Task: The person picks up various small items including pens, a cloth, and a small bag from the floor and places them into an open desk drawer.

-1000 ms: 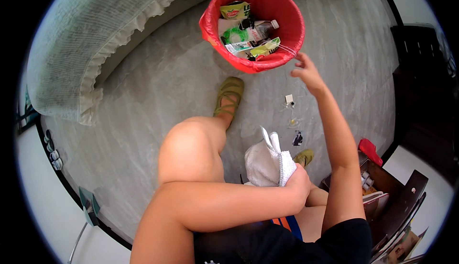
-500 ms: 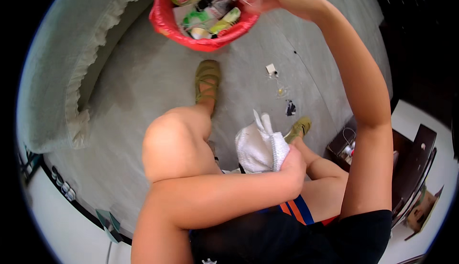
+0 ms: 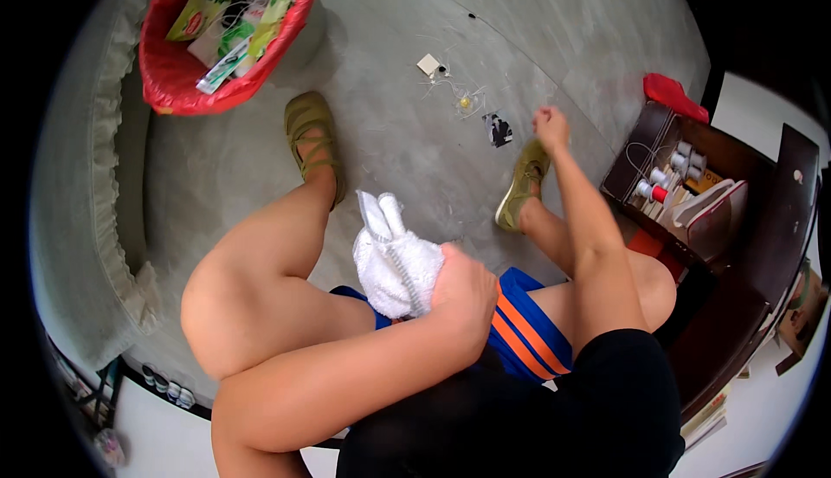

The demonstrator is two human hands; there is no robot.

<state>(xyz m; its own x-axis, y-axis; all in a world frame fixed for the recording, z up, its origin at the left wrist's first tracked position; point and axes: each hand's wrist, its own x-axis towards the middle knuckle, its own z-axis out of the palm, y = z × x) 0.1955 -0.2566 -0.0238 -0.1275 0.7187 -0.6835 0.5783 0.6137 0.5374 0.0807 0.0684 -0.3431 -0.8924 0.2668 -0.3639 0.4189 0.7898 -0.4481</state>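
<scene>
Red bin (image 3: 173,88) stands well beyond both hands.

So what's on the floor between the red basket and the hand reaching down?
In the head view, between the red basket and the right hand lie a small white square, tangled thread and a dark scrap.

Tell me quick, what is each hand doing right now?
Left hand: closed, holding a white cloth bundle at the lap.
Right hand: lowered near the floor by the green sandal; fingers curled, whether it holds anything cannot be told.
</scene>
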